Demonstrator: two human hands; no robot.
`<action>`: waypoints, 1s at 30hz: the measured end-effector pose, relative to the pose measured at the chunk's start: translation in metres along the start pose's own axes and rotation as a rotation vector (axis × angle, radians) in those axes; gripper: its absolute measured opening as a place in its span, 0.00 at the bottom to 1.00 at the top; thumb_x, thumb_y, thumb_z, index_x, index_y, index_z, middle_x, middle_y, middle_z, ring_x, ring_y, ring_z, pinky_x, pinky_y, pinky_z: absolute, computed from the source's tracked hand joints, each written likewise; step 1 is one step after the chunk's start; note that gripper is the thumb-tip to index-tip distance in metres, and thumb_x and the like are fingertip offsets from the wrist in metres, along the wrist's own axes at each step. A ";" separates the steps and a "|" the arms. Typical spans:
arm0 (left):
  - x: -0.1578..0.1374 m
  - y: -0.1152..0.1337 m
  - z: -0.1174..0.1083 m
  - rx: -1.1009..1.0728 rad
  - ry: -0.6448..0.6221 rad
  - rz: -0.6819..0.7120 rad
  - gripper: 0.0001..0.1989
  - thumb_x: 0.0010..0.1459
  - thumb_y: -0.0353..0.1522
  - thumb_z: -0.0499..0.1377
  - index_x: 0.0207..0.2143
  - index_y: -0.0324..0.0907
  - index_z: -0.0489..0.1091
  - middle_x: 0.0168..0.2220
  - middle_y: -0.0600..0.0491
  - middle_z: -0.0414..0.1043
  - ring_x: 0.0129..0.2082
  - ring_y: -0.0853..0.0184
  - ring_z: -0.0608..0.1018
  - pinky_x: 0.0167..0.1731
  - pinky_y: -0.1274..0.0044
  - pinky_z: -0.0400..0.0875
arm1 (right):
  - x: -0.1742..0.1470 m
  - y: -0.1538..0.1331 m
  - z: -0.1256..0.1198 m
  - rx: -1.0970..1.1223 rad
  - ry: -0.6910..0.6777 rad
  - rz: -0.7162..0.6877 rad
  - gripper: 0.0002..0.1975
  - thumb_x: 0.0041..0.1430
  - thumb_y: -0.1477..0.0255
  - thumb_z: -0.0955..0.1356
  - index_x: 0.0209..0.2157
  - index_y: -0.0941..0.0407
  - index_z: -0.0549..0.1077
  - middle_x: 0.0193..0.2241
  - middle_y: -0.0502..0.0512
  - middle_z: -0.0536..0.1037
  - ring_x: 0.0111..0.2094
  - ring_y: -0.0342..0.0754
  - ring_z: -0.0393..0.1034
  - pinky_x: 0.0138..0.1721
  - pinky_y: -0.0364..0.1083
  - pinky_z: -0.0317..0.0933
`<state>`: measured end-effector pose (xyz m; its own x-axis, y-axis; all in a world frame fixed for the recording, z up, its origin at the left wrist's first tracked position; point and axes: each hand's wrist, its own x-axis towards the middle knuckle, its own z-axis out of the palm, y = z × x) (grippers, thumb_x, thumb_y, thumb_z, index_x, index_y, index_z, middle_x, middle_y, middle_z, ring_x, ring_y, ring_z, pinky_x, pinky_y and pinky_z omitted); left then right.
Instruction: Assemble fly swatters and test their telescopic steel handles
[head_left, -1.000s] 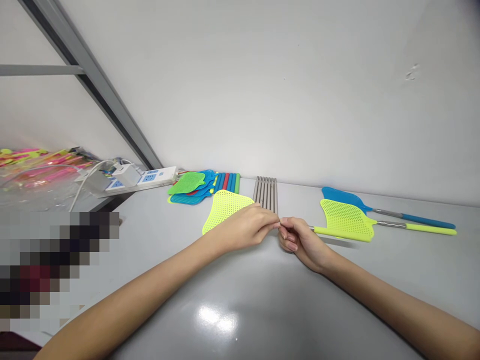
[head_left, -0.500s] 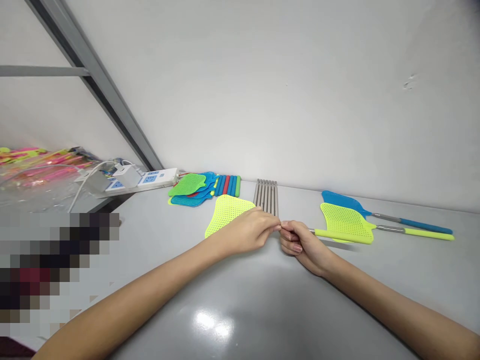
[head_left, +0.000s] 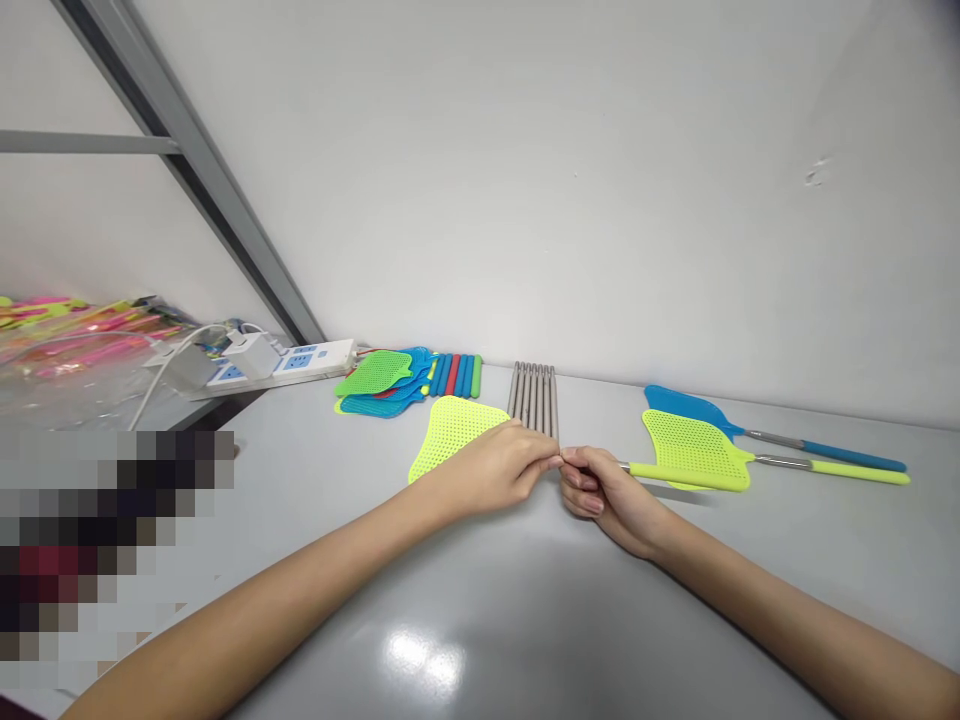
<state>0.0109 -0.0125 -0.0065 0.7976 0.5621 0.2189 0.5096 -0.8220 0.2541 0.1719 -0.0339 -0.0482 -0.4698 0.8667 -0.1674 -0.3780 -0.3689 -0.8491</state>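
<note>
My left hand is closed around the neck of a yellow-green fly swatter head, whose mesh shows behind my wrist. My right hand grips the metal rod that carries a yellow-green handle. The fingertips of both hands meet over the joint between head and rod and hide it. Just behind my left hand lies a row of grey metal rods. Right of my hands rest a yellow-green fly swatter and a blue fly swatter, each with rod and handle.
Stacked mesh swatter heads and a row of coloured handle grips lie at the back left. A white power strip with plugs and cables sits beyond them. Plastic-wrapped goods are far left. A wall bounds the table's rear.
Both hands keep the same hold, fingertips still together at the joint. The whole view has shifted very slightly; nothing on the table has moved.
</note>
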 end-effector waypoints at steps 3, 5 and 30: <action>0.000 -0.001 0.001 -0.005 -0.006 -0.002 0.11 0.58 0.25 0.46 0.23 0.39 0.60 0.22 0.56 0.65 0.25 0.71 0.68 0.29 0.80 0.57 | 0.000 0.001 0.000 0.011 0.006 0.001 0.14 0.52 0.70 0.62 0.15 0.58 0.58 0.12 0.41 0.48 0.13 0.35 0.41 0.17 0.41 0.36; 0.001 -0.001 0.001 -0.014 -0.005 -0.001 0.10 0.57 0.25 0.46 0.23 0.39 0.60 0.22 0.56 0.65 0.25 0.71 0.68 0.29 0.80 0.57 | 0.000 0.002 -0.001 0.019 0.009 0.005 0.14 0.53 0.70 0.62 0.16 0.58 0.59 0.11 0.41 0.48 0.13 0.35 0.41 0.17 0.41 0.36; 0.002 0.000 0.002 -0.008 0.002 0.002 0.10 0.57 0.25 0.47 0.24 0.39 0.62 0.22 0.56 0.66 0.24 0.71 0.68 0.29 0.80 0.57 | -0.001 -0.003 0.001 0.039 0.031 0.051 0.15 0.51 0.69 0.62 0.14 0.58 0.58 0.10 0.41 0.48 0.13 0.36 0.40 0.17 0.41 0.37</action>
<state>0.0131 -0.0122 -0.0081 0.7979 0.5608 0.2213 0.5054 -0.8223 0.2615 0.1724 -0.0345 -0.0452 -0.4648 0.8561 -0.2258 -0.3851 -0.4251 -0.8191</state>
